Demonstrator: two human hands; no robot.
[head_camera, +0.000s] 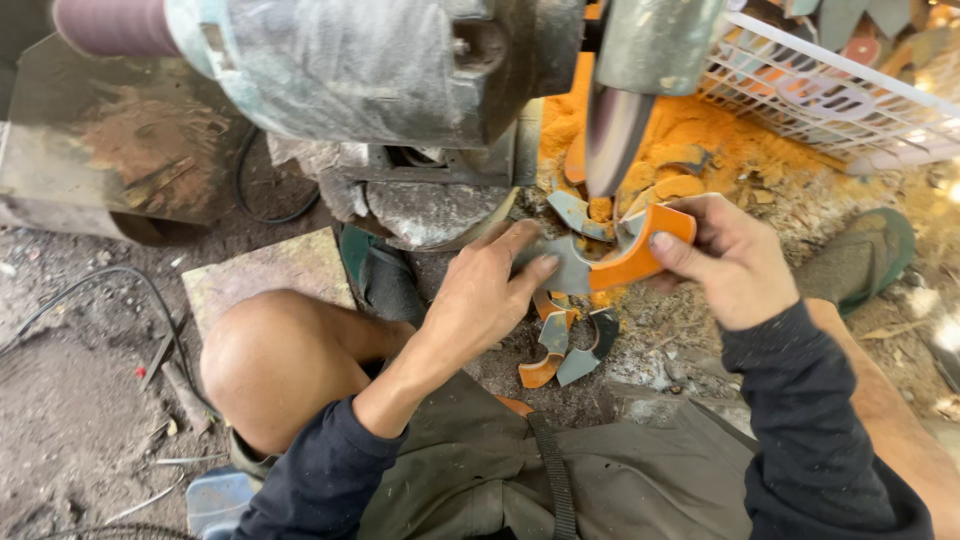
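Note:
Both hands hold one curved piece (610, 262), orange along its edge and grey on its face, just below a spinning grinding wheel (612, 140). My left hand (490, 290) pinches the grey end with the fingertips. My right hand (728, 258) grips the orange end, thumb on top. The piece sits a little beneath the wheel's rim, apart from it. More curved orange-and-grey pieces (565, 350) lie on the ground under my hands.
A dusty grinder motor housing (380, 70) fills the top. Orange dust (690, 135) is heaped behind the wheel. A white wire basket (840, 100) with cut shapes stands at top right. My bare knee (270, 350), a stone slab (265, 270) and cables (110, 285) are on the left.

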